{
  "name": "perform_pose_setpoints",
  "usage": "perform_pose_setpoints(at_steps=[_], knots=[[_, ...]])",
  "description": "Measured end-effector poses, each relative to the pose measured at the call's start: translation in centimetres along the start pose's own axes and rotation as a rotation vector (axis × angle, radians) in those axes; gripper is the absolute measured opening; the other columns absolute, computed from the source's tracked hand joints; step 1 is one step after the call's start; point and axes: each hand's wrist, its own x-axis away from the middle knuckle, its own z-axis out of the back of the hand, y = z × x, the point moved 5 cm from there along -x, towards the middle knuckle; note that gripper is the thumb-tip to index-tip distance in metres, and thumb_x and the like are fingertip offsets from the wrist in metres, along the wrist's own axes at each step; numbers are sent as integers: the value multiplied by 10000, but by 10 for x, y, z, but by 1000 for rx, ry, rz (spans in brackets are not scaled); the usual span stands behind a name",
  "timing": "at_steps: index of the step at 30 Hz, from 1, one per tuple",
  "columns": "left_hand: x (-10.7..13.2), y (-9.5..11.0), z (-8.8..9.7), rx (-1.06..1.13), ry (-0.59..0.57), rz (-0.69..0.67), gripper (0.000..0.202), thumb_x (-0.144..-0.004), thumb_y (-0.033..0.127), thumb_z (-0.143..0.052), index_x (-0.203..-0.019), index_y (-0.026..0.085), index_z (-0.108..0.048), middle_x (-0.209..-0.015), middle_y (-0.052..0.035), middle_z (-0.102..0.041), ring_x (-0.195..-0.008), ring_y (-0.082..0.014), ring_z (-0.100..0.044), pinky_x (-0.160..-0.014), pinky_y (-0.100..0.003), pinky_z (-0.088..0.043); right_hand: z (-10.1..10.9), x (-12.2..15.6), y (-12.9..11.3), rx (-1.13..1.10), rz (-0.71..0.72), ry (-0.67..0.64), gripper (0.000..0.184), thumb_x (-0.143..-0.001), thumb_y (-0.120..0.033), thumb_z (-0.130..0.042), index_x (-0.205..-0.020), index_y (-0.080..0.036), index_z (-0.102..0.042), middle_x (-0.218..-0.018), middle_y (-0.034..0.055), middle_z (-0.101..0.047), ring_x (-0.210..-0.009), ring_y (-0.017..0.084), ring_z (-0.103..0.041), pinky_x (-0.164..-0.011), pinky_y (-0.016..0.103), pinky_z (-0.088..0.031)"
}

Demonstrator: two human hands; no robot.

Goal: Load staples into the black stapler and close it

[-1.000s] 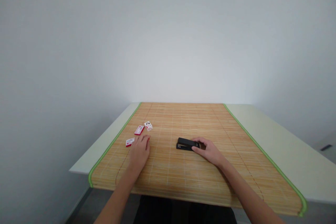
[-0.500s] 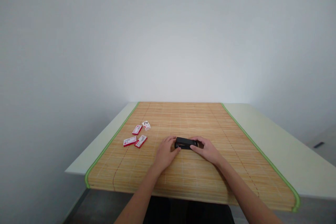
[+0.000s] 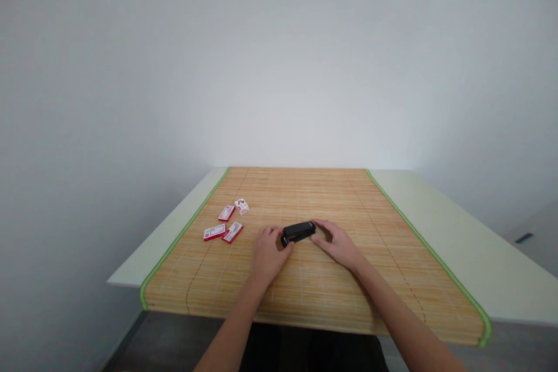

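I see both hands on a black stapler [image 3: 299, 232] at mid-mat — left hand [image 3: 267, 253] grasping its near end, right hand [image 3: 335, 242] cupping the far end. Small boxes [image 3: 223, 229] lie at nine o'clock; opening it seems next.

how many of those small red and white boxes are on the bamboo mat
4, all near the mat's left edge, left of the black stapler: two side by side in front, one behind them, and a whiter one farthest back. None seem hidden.

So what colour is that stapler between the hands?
Black. The stapler shows best in the head view, against the bamboo mat.
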Motion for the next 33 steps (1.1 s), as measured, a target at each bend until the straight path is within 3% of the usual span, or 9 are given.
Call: perform_pose_setpoints(at_steps=[5, 9, 13, 15, 17, 20, 25, 28, 33], knots=[[9, -29, 30, -279, 134, 205, 220, -873, 439, -660, -906, 222, -651, -1028, -106, -643, -1091, -343, -547, -960, -497, -406, 0, 2, 3, 64, 2, 0, 504, -911, -484, -636, -1379, -299, -615, -1387, 89, -640, -1283, 293, -583, -1135, 525, -429], [15, -58, 59, -380, 196, 257, 278, -894, 457, -627, -1030, 218, -665, -1159, -143, -638, -1152, -382, -513, -971, -531, -383, 0, 3, 3, 68, 13, -12, 483, -907, -470, -633, -1361, -305, -630, -1357, 86, -657, -1266, 293, -592, -1126, 526, -436], [3, -85, 79, -353, 27, 171, 280, -835, 420, -709, -1050, 240, -694, -1121, -104, -649, -1116, -341, -546, -943, -458, -425, 0, 3, 2, 61, 14, -13, 470, -910, -458, -625, -1355, -308, -634, -1344, 79, -665, -1253, 294, -600, -1115, 520, -446], [-9, -94, 85, -296, -93, 88, 241, -819, 330, -720, -1045, 248, -722, -1084, -83, -651, -1082, -305, -576, -932, -419, -446, -1, 3, 2, 56, 13, -14, 463, -911, -451, -622, -1352, -310, -635, -1343, 75, -667, -1248, 292, -604, -1113, 514, -449], [-22, -99, 91, -234, -121, 33, 255, -841, 225, -660, -1084, 250, -735, -1092, -78, -654, -1070, -274, -599, -941, -397, -461, -1, 3, 3, 53, 15, -16, 462, -911, -443, -620, -1354, -310, -633, -1348, 72, -665, -1250, 288, -604, -1113, 509, -450], [-37, -97, 94, -142, -48, 23, 296, -892, 181, -561, -1130, 243, -727, -1116, -74, -674, -1058, -249, -626, -959, -383, -479, -1, 3, 4, 52, 14, -18, 466, -908, -436, -621, -1357, -310, -629, -1340, 73, -670, -1245, 288, -607, -1109, 510, -454], [-39, -77, 82, -94, -11, 44, 315, -1005, 288, -433, -1138, 227, -712, -1141, -81, -706, -1052, -239, -650, -961, -386, -495, 0, 3, 6, 53, 12, -14, 465, -898, -440, -629, -1345, -312, -640, -1328, 71, -678, -1245, 294, -608, -1111, 520, -452], [-30, -61, 80, -93, -72, -15, 288, -973, 428, -550, -1124, 251, -720, -1163, -71, -702, -1084, -252, -639, -978, -392, -487, 0, 4, 6, 62, 5, -26, 469, -899, -441, -625, -1350, -312, -637, -1332, 73, -674, -1251, 299, -604, -1110, 529, -453], [-17, -37, 76, -176, -204, -142, 426, -815, 575, -735, -1128, 287, -712, -1190, -61, -685, -1125, -297, -601, -1010, -432, -449, 0, 4, 4, 59, 17, -28, 458, -909, -434, -620, -1352, -320, -634, -1331, 71, -674, -1243, 292, -607, -1104, 517, -461]])
